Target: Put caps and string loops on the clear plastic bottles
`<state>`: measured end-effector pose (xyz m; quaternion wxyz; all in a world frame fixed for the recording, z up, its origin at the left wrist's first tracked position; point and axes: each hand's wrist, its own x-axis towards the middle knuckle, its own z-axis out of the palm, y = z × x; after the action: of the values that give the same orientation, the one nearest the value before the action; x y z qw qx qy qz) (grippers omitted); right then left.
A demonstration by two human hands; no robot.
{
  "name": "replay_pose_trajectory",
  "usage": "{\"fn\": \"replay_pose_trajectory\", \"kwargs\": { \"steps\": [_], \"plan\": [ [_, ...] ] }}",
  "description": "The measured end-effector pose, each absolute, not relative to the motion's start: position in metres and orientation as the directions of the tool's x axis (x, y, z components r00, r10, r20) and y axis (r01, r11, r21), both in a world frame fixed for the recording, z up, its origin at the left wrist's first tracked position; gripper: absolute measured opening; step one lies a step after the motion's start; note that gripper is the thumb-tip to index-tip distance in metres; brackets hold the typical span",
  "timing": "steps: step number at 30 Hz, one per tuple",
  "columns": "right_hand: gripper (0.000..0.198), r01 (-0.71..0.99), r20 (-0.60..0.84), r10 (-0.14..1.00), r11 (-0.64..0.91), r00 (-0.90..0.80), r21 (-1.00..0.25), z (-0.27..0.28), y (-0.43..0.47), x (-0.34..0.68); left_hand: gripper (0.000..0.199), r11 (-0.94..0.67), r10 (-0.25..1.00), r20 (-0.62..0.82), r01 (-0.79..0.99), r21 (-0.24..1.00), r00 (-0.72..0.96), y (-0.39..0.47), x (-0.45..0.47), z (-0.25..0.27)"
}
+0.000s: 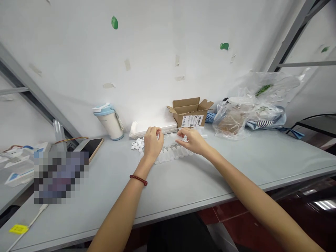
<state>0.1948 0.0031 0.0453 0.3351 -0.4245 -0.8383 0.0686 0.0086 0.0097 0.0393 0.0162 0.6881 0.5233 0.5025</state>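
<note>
Above the middle of the table, my left hand (154,142) has its thumb and fingertips pinched together on a thin white strand (165,132). Facing it, my right hand (193,139) is closed in a pinch on a small translucent white piece (174,136). Just below and between the hands, a row of translucent white oval pieces (170,154) lies side by side on the table; its left end is partly hidden by my left wrist. A small pile of white plastic pieces (138,144) sits left of my left hand.
Behind the hands are a stack of flat white sheets (141,129) and an open cardboard box (191,113). A cream and blue tumbler (111,122) and a phone (91,147) stand or lie leftward. Bagged items (233,119) fill the back right of the grey table (183,189).
</note>
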Motion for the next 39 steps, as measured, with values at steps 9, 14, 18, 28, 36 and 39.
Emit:
{"fn": "replay_pose_trajectory", "kwargs": {
  "steps": [9,14,18,28,36,39],
  "plan": [
    [0.01,0.656,0.491,0.746,0.649,-0.45,-0.386,0.044,0.001,0.192,0.007,-0.387,0.778,0.594,0.589,0.71,-0.204,0.005,0.013,0.046],
    [0.011,0.667,0.501,0.75,0.639,-0.431,-0.384,0.043,0.0,0.191,0.007,-0.411,0.776,0.604,0.581,0.703,-0.181,0.001,0.018,0.046],
    [0.012,0.689,0.538,0.761,0.607,-0.362,-0.396,0.042,0.003,0.192,0.007,-0.436,0.777,0.611,0.573,0.694,-0.148,-0.001,0.02,0.046],
    [0.02,0.68,0.59,0.767,0.574,-0.252,-0.457,0.04,0.007,0.191,0.008,-0.492,0.782,0.62,0.542,0.681,-0.068,-0.003,0.023,0.043],
    [0.042,0.63,0.574,0.755,0.62,-0.318,-0.467,0.04,0.005,0.191,0.01,-0.551,0.761,0.648,0.532,0.643,0.004,-0.007,0.024,0.045],
    [0.041,0.613,0.573,0.736,0.65,-0.36,-0.449,0.039,0.005,0.19,0.012,-0.591,0.746,0.666,0.489,0.641,0.028,-0.006,0.024,0.044]
  ]
}}
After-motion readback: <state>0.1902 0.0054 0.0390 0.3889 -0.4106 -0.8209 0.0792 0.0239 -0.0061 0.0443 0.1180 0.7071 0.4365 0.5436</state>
